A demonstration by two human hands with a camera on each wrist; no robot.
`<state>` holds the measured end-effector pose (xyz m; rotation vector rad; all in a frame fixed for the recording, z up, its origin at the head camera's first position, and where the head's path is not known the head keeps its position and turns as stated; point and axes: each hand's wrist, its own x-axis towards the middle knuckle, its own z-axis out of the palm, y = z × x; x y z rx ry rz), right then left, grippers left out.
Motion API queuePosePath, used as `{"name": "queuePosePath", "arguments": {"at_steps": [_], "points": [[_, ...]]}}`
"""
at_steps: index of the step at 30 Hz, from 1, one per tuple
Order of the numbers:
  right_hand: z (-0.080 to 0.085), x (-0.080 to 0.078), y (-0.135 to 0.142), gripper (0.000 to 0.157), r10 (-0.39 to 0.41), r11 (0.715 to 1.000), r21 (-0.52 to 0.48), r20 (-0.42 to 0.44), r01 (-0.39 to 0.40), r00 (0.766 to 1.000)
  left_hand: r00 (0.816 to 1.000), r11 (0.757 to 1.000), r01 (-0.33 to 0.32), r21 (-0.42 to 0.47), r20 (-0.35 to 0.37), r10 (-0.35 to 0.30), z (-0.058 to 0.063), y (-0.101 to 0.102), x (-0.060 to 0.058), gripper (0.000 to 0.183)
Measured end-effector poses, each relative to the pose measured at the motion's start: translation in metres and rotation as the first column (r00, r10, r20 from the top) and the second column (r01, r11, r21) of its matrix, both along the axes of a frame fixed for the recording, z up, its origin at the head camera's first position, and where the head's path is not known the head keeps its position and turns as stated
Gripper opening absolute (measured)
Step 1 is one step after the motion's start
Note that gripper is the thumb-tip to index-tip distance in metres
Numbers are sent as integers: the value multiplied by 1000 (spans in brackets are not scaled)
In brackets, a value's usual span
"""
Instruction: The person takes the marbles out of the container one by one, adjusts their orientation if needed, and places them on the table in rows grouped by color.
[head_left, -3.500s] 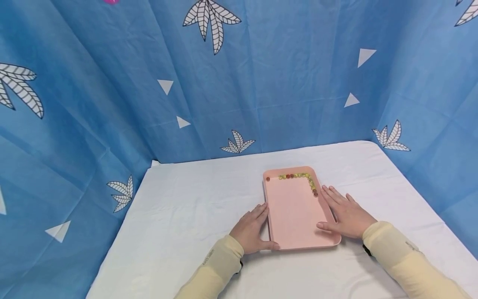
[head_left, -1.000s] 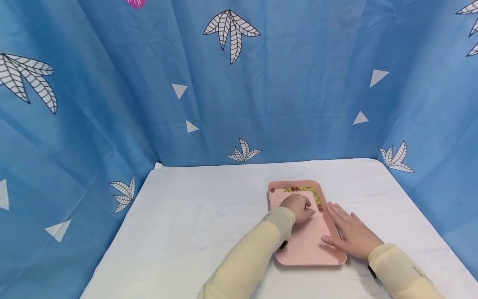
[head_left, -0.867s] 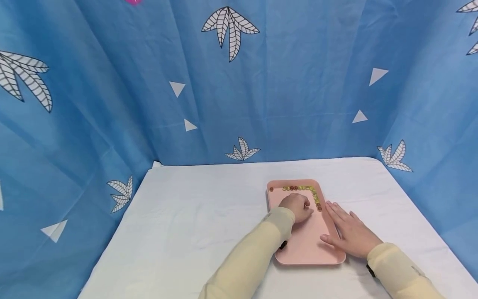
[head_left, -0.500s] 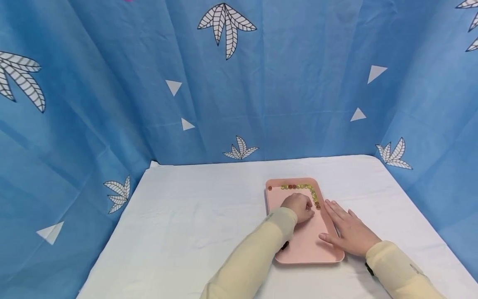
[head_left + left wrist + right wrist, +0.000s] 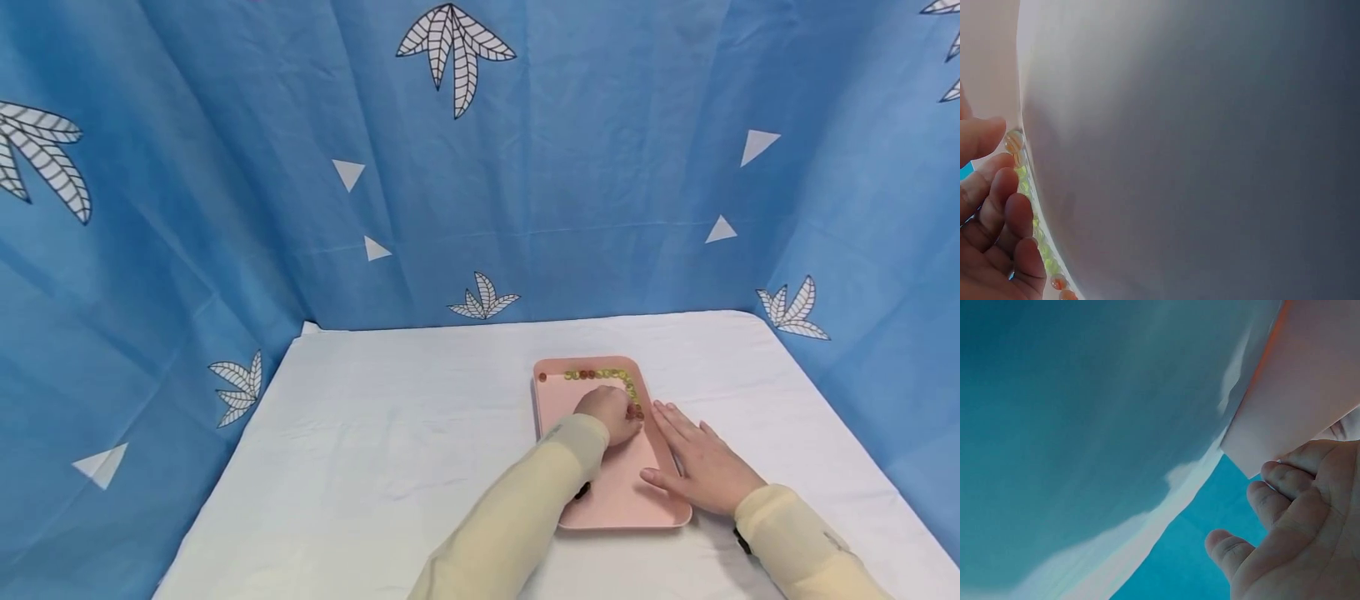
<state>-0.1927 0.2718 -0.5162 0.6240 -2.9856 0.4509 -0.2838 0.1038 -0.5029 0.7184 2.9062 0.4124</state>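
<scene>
A pink tray (image 5: 637, 512) lies on the white table and holds a row of glass marbles (image 5: 611, 374), yellow-green and reddish, bent round its far right corner. My left hand (image 5: 609, 412) reaches into it with curled fingers. In the left wrist view, thumb and forefinger pinch an orange-streaked marble (image 5: 1014, 141) at the row's end. One reddish marble (image 5: 542, 377) sits apart in the far left corner. Along the tray's right side lies my right hand (image 5: 705, 467), fingers straight against the outer wall and thumb over the rim.
A white cloth (image 5: 375, 433) covers the table around the tray. Blue curtains (image 5: 600, 167) with leaf and triangle prints hang behind and at both sides.
From both hands at the tray's sides, my left hand has moved inside it, then right to the near end of the marble row. The right hand keeps its place by the tray.
</scene>
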Motion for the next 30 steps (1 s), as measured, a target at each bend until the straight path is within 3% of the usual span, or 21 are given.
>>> {"name": "queuePosePath", "arguments": {"at_steps": [16,24,27,30], "points": [[-1,1,-6,97,3,1000,-7,-21,-3,1000,1000,999,-6,-43,-14,5,1,3,-1,8],[-2,2,-4,95,1,1000,0,-23,-1,1000,999,999,-21,-32,28,22,-4,7,-2,22],[-1,1,-1,96,3,1000,8,-28,-2,1000,1000,999,-25,-30,11,26,-1,7,-2,24],[-2,0,3,97,-4,1000,18,-23,4,1000,1000,999,-31,-15,-5,31,7,6,0,15]]}}
